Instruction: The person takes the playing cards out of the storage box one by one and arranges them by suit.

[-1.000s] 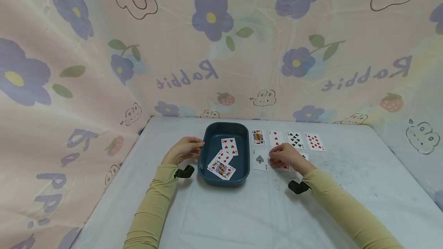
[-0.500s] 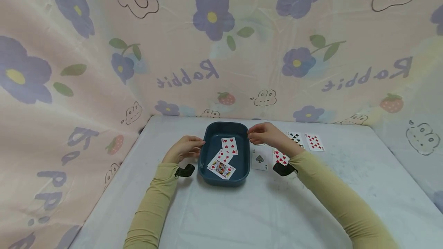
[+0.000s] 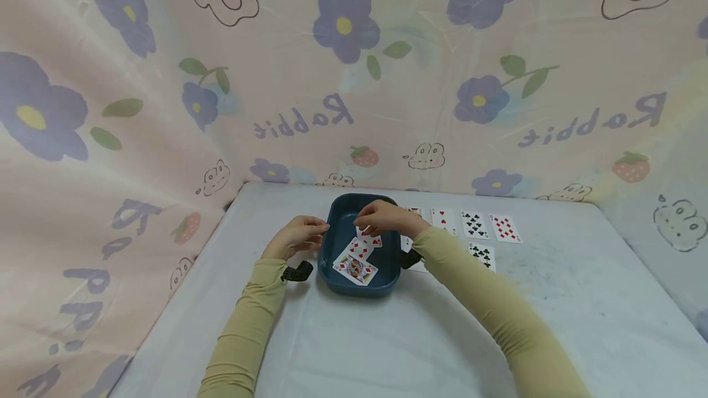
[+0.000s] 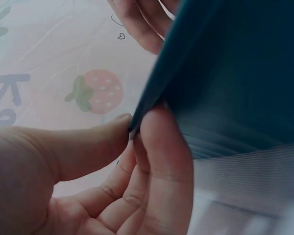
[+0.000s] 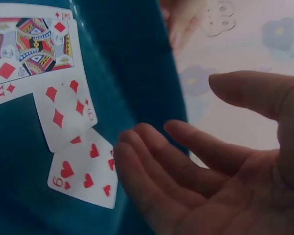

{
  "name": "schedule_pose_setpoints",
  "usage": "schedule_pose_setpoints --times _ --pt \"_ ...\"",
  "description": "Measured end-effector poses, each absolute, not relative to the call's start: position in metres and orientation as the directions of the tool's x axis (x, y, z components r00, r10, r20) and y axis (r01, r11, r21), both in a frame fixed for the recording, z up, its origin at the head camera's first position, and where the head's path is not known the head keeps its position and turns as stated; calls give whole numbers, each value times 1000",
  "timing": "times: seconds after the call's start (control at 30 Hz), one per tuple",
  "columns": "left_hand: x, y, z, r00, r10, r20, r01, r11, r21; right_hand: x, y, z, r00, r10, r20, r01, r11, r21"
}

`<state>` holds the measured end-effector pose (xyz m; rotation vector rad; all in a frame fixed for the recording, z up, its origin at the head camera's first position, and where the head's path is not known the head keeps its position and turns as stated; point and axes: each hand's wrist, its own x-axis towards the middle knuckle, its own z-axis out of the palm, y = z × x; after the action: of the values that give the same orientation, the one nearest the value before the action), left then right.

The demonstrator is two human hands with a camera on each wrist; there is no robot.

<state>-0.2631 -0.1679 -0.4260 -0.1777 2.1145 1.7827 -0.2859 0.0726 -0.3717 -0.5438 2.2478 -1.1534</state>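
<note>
A dark blue rectangular tray [image 3: 359, 292] stands on the table. My left hand [image 3: 295, 238] pinches its left rim between thumb and forefinger, seen closely in the left wrist view. Over the tray's far right part is my right hand [image 3: 387, 218]; in the right wrist view its fingers [image 5: 157, 171] are loosely bent with nothing between them and the thumb. Playing cards lie face up in the tray: a king of diamonds [image 5: 36, 54], a diamonds card [image 5: 66, 115] partly under it, and a hearts card [image 5: 83, 178] that the right fingertips overlap in this view.
Right of the tray, several face-up cards lie in rows, among them a three of hearts [image 3: 443, 221], a clubs card [image 3: 474, 225], a diamonds card [image 3: 505, 228] and a nearer clubs card [image 3: 482, 255]. My right sleeve [image 3: 487, 306] hides others. A printed curtain [image 3: 387, 128] backs the table.
My right hand has moved left from the cards on the table, past the tray's right rim, to above the tray. The left hand has stayed at the left rim.
</note>
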Motion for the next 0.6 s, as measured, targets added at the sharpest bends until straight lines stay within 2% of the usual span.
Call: schedule_pose_setpoints --times 0.2,0.47,0.6 --pt "-263 -167 -428 -920 138 -366 -338 193 921 -293 63 -386 -769 -525 -364 -35 604 -797" --pt "-263 -167 -424 -922 133 -363 -334 199 921 -299 57 -395 -757 -513 -404 -29 645 -764" --pt "-263 -167 -425 -918 134 -374 -345 197 918 -299 54 -400 -725 -535 -435 -47 668 -742"
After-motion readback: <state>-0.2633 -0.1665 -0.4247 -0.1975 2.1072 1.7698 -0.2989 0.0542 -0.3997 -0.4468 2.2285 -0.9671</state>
